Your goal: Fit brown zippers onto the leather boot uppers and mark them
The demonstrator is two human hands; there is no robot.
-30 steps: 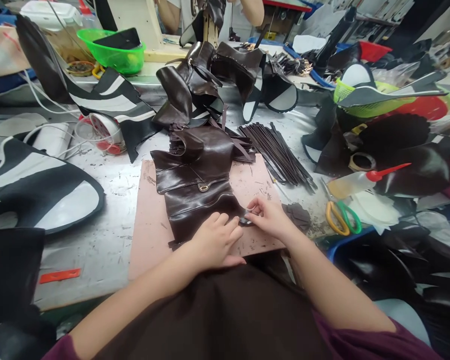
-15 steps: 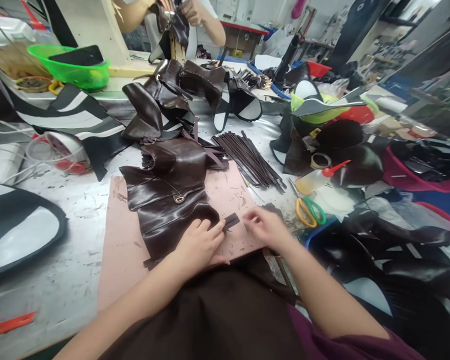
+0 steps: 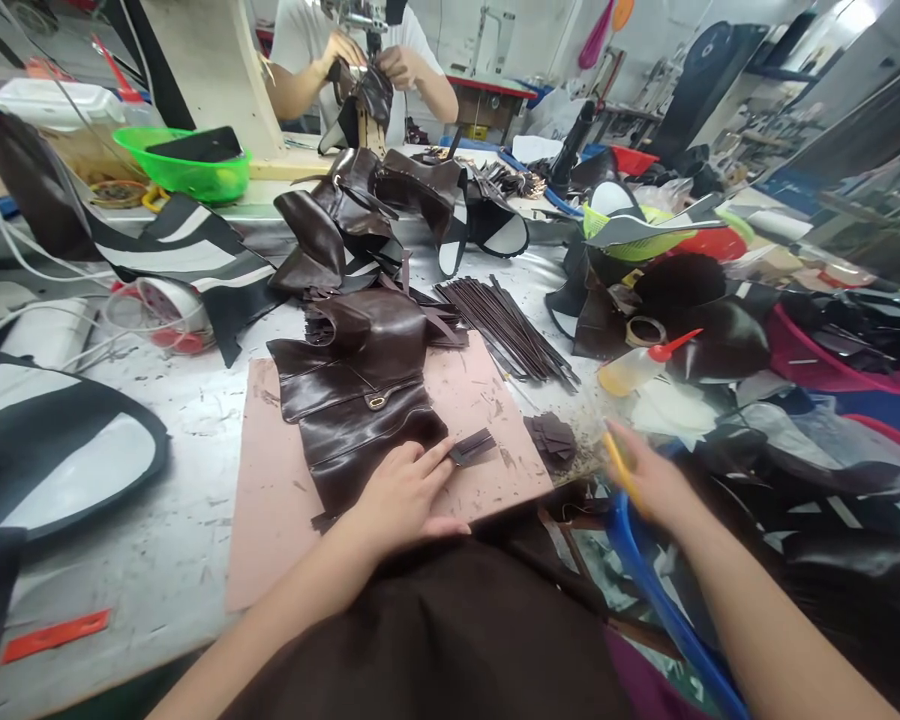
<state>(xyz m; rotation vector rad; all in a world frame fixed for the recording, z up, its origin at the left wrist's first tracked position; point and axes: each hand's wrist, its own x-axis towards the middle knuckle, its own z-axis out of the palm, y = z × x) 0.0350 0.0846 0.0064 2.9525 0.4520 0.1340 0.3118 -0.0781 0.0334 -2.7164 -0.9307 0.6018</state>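
Note:
A stitched dark brown leather piece (image 3: 364, 350) with a small gold-coloured fitting lies on the pink board (image 3: 270, 540). My left hand (image 3: 401, 490) rests flat on its near right edge, fingers stretched and thumb apart. Its fingertips touch short dark strips (image 3: 476, 447) that stick out from that edge. Off the board to the right, my right hand (image 3: 656, 485) is closed round the yellow handle of the scissors (image 3: 621, 465); blur and the hand hide most of them.
Small dark scraps (image 3: 551, 438) lie beside the board, and a bundle of thin dark strips (image 3: 506, 325) behind it. A glue bottle (image 3: 630, 373) with a red nozzle stands right. Several leather pieces (image 3: 337, 230) are heaped at the back. Across the bench a person's hands (image 3: 397, 68) work at a machine.
My right hand has moved right from beside the strips and taken hold of the scissors. My left hand stays on the leather. The whole view has shifted slightly.

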